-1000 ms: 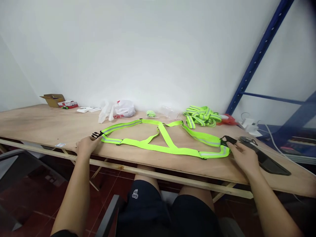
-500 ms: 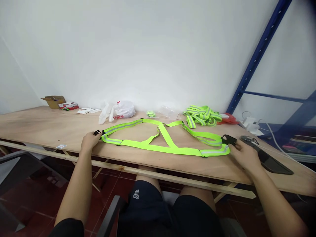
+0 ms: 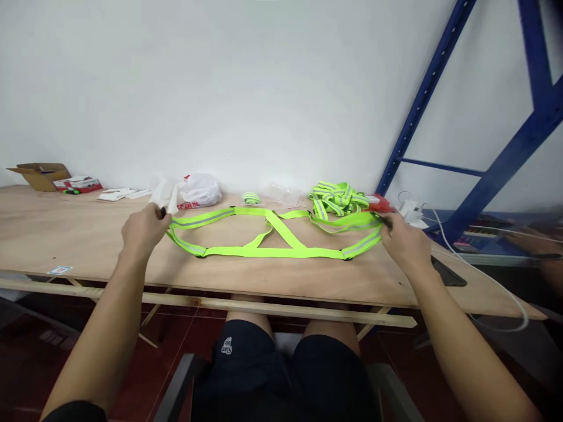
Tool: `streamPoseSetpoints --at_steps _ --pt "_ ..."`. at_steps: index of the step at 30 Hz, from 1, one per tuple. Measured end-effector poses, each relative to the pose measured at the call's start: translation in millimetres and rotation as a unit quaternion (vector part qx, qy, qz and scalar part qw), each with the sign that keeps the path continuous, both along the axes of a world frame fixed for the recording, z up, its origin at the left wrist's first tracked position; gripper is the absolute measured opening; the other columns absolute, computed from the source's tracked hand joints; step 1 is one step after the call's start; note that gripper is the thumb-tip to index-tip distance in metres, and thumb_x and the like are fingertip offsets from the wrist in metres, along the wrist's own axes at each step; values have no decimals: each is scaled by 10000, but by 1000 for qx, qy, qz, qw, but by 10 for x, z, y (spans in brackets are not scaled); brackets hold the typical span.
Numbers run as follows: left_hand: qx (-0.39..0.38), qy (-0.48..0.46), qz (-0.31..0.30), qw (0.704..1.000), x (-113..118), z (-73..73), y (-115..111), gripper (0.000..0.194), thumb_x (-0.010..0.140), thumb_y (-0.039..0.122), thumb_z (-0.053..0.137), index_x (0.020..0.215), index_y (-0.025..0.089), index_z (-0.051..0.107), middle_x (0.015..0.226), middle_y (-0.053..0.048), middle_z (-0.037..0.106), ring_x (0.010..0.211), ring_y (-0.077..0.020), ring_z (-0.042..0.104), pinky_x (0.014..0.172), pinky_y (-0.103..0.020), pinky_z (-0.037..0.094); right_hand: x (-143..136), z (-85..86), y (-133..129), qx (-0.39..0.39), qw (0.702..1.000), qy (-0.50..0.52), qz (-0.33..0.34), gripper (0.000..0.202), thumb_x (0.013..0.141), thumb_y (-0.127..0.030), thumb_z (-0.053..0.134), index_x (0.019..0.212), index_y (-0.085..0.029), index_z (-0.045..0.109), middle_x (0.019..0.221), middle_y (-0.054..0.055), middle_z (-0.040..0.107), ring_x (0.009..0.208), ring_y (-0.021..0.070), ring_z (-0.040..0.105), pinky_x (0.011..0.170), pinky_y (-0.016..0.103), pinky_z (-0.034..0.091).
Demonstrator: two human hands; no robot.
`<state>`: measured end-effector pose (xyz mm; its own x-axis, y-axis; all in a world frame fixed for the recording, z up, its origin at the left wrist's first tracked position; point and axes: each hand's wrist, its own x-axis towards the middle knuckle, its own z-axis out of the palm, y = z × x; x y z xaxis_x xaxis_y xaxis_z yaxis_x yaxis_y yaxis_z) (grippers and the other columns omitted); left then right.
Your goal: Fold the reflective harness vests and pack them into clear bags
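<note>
A bright green harness (image 3: 281, 252) lies spread over the table (image 3: 264, 279), mid-frame. The left hand (image 3: 144, 231), left of centre, has its fingers pinched on one end; the right hand (image 3: 407, 243), right of centre, grips the other. Similar straps (image 3: 336, 199) sit heaped behind, beside a white plug (image 3: 412, 212).

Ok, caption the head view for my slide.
Left hand and right hand hold opposite ends of a neon-yellow strap harness, spread across a wooden table.
</note>
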<state>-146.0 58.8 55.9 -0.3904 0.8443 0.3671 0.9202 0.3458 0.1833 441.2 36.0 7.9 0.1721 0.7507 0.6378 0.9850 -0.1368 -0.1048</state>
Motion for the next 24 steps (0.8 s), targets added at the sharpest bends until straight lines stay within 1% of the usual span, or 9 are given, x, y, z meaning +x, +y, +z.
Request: streamPoseSetpoints --at_steps 3,5,8,11,13,15,17,20,24 --pt "38 49 -72 995 594 132 4 321 950 427 409 1025 169 584 931 -118 698 897 -323 658 723 -368 465 -473 122 -53 27 999 -30 23 395 947 -284 388 1234 -134 614 1000 189 714 936 360 652 825 440 454" --pt "25 72 -163 984 1045 60 -3 265 951 375 418 1013 181 588 919 -126 706 877 -318 666 704 -351 449 -831 81 -75 28 996 -39 75 380 953 -259 388 1238 -140 610 1040 188 714 989 350 639 875 436 438" --pt "-46 84 -322 942 1664 -273 -38 232 972 317 403 1017 193 594 904 -134 717 826 -294 678 693 -341 434 -1332 -111 -98 -61 980 -80 171 328 967 -238 378 1182 -173 618 1008 158 731 971 320 655 862 396 433" --pt "-81 106 -433 892 2024 -672 -80 179 965 281 451 1039 192 586 934 -138 710 852 -281 678 720 -344 441 -1633 -321 -109 -162 957 -104 217 247 962 -207 422 1114 -188 615 976 140 746 943 301 683 841 371 441" --pt "-71 105 -473 872 2078 -851 -106 203 971 356 477 1017 188 581 953 -134 695 894 -282 666 754 -353 454 -1673 -417 -111 -194 945 -86 247 217 959 -261 489 1129 -190 603 1017 131 747 962 302 690 837 370 464" --pt "-43 96 -489 866 2020 -936 -131 246 965 420 502 988 188 580 980 -128 675 945 -290 643 806 -377 464 -1606 -468 -108 -193 933 -49 300 259 954 -340 539 1166 -203 595 1149 125 720 1056 304 673 885 388 483" --pt "-8 86 -483 871 1914 -960 -155 250 949 432 535 983 190 584 1023 -124 653 1001 -306 613 855 -409 463 -1480 -479 -101 -172 922 -6 346 316 944 -393 565 1206 -219 593 1290 124 659 1184 306 620 975 421 473" --pt "25 43 -475 878 1777 -978 -185 248 936 402 565 1065 192 593 1104 -120 628 1058 -310 585 895 -427 470 -1279 -453 -79 -152 921 57 353 427 910 -426 612 1283 -223 573 1376 133 597 1271 317 560 1048 460 448" --pt "21 -40 -512 858 1721 -1048 -194 297 955 350 546 1192 183 612 1167 -127 627 1087 -277 607 937 -397 494 -1099 -429 -29 -190 908 110 357 537 902 -443 619 1383 -227 517 1416 119 576 1278 302 563 1067 454 453"
